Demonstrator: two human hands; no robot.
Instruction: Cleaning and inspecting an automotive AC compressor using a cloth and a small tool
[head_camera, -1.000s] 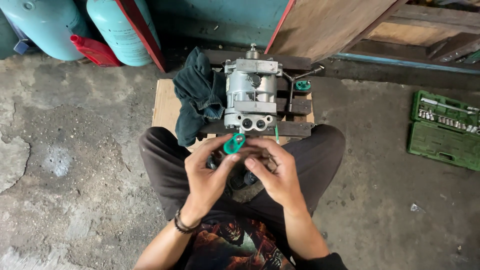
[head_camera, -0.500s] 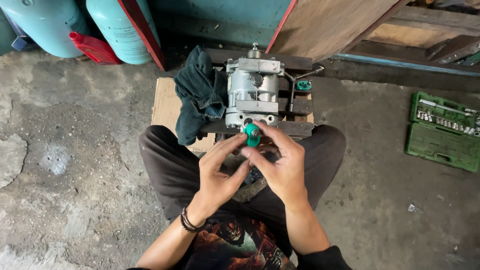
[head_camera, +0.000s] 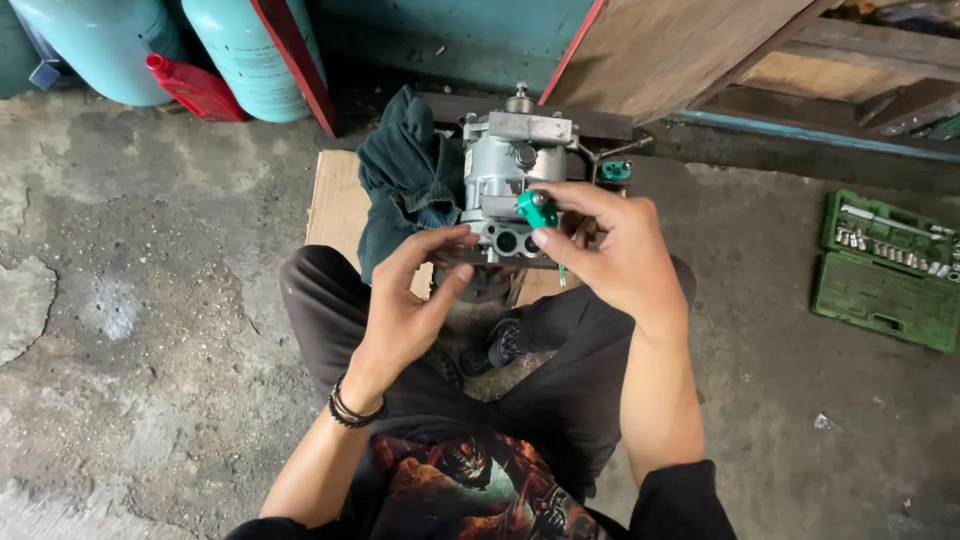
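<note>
Right hand (head_camera: 610, 250) pinched small green cap (head_camera: 537, 209), light, stiff; left hand (head_camera: 415, 295) open, fingertips touching heavy metal compressor (head_camera: 515, 170).

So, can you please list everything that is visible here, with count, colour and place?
grey metal compressor body: one, silver-grey, on the board ahead
small green plastic piece: one, green, in right fingers at the compressor
dark teal cloth: one, left of the compressor
flat wooden board: one, tan, on the floor
green socket tool case: one, open, far right
pale teal gas cylinders: two, top left
left hand: open, beside the compressor
right hand: pinching the green piece
</note>
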